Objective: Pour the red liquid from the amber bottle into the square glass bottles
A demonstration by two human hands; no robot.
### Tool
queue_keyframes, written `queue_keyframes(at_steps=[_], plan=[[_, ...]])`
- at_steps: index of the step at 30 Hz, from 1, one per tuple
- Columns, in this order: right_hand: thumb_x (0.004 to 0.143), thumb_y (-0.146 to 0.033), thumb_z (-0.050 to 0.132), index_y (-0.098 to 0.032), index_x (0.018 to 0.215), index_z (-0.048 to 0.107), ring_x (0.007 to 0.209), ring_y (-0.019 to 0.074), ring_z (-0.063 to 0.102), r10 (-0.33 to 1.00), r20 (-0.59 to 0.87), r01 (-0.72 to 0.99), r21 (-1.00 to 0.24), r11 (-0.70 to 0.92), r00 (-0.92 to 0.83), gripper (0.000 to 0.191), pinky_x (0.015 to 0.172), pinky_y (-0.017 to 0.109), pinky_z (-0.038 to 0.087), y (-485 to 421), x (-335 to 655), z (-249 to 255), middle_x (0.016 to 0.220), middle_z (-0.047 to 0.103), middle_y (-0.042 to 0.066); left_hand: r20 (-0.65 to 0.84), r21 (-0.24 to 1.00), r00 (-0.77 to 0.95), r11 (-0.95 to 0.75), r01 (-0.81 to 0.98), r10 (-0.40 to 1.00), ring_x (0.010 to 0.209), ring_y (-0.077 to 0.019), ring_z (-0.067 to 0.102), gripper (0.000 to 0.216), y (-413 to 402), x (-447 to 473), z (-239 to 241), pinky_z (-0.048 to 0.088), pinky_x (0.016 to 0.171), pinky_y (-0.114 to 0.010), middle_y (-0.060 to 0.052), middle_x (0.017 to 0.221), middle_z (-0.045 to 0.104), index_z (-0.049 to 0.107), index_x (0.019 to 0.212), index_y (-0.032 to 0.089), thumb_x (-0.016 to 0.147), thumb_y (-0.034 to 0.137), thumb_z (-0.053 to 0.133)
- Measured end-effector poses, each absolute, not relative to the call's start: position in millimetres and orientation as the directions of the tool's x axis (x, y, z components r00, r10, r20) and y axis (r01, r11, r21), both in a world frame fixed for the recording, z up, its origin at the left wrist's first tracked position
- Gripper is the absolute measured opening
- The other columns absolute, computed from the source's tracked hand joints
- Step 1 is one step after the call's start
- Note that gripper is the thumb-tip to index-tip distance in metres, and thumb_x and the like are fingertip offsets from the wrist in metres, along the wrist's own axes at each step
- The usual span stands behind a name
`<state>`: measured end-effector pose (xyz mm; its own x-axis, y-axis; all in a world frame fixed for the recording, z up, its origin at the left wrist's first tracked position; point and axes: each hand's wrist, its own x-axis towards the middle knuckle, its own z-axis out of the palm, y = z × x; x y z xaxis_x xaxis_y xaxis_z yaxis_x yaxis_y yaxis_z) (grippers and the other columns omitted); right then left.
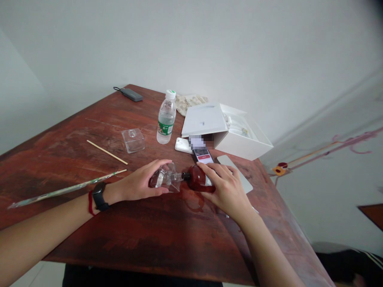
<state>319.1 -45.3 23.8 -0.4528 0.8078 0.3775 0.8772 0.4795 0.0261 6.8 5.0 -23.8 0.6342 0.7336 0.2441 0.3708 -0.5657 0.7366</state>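
Bottle with clear, angular walls (pixel 163 178) is on its side at mid-table; contact with the reddish-brown wooden tabletop (pixel 155 235) cannot be told. Long axis runs roughly 9 to 3 o'clock, neck toward 3. Glossy dark-red rounded bottle with black neck (pixel 196 181) faces it on nearly the same axis, neck toward 9. Necks meet end to end; whether one enters the other is too small to tell. Left hand (pixel 137 181): part-curled, thumb and fingers spread around the clear body, gripping it. Right hand (pixel 226 185): part-curled, fingers over the red body, thumb below, gripping. From the necks: clear plastic bottle with green label (pixel 166 127) upright at 11 o'clock; white cardboard box (pixel 247 145) at 2.
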Motion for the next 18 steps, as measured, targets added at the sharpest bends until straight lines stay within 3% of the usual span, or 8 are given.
queue_keyframes(at_steps=[18], plan=[[0.091, -0.036, 0.082, -0.026, 0.151, 0.058, 0.128, 0.0364, 0.065, 0.813, 0.357, 0.874, 0.020, 0.486, -0.460, 0.066, 0.105, 0.051, 0.043, -45.9, 319.5, 25.1, 0.138, 0.072, 0.015, 0.243, 0.736, 0.630, -0.563, 0.376, 0.738, 0.139, -0.0352, 0.060, 0.082, 4.6, 6.8, -23.4, 0.048, 0.120, -0.050, -0.017, 0.156, 0.056, 0.039, 0.160, 0.021, 0.095, 0.056, 0.076]])
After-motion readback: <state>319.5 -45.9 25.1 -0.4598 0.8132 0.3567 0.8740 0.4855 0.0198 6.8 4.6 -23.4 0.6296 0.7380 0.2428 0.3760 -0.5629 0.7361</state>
